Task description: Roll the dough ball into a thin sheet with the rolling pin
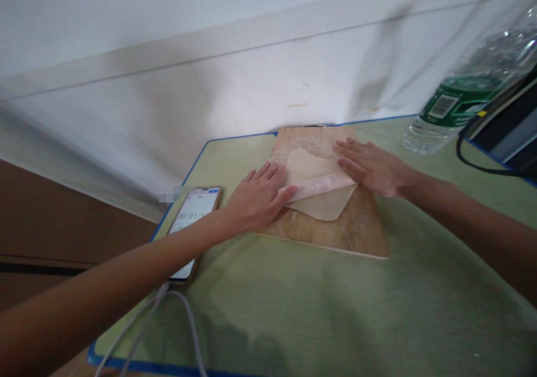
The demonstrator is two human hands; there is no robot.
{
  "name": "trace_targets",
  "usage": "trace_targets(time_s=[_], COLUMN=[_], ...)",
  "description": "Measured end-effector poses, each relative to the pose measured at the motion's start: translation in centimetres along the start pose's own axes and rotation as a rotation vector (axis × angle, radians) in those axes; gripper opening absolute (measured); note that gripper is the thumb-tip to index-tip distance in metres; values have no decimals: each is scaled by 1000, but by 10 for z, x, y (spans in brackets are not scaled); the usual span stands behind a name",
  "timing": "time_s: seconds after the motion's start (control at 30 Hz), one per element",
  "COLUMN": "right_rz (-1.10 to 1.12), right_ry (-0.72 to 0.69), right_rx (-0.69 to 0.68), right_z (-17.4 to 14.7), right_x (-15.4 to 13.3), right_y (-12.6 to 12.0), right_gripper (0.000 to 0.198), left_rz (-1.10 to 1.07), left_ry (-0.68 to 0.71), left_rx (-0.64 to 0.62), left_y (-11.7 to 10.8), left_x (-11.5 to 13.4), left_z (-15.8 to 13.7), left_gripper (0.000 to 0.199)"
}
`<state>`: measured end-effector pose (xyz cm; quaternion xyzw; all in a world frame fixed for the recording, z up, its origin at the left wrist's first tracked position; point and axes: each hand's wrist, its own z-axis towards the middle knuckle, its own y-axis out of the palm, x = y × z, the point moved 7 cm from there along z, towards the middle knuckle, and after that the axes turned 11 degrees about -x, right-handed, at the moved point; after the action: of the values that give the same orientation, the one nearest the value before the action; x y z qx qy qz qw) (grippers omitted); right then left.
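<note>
**Two hands, the left hand [262, 195] and the right hand [373, 167], lie on a pale rolling pin [321, 184] over thin dough [308, 167].**

At far left, a brown panel [62, 209] sits below the level of a green surface [293, 298] edged in blue. Near the surface's left edge lies a phone [197, 206], face up, its screen showing a running-time display that begins 00:01; the left forearm crosses above it. A white cable [191, 315] runs from the phone's lower end toward the viewer.

Next, the left hand covers the pin's left end, fingers straight and pointing away, thumb spread; the grip is open, not wrapped around anything. In the middle, the pin lies slantwise across the dough, which rests on a wooden board [352, 234] dusted with white powder near its far end. The right hand covers the pin's right end, also with an open grip, its fingers extended forward over the board.

Farther right, near the white wall [251, 97], is a clear plastic bottle [453, 103] with a green label. A black cord [486, 168] curves below it at the surface's right side.
</note>
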<state>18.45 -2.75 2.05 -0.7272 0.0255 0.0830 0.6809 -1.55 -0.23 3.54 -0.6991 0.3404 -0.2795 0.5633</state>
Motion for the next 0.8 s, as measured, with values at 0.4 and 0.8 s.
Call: trace_targets(time_s=[0.4, 0.8], right_rz=[23, 1], right_ry=[-44, -47], right_rx=[196, 280], right_z=[-47, -79], right_x=[-20, -30], right_y=[-2, -1], right_gripper=[59, 62], left_rz=[20, 147], left_ry=[3, -16], left_rx=[139, 206], left_y=[-6, 6], left_x=[28, 47], left_z=[-30, -51], left_gripper=[67, 72])
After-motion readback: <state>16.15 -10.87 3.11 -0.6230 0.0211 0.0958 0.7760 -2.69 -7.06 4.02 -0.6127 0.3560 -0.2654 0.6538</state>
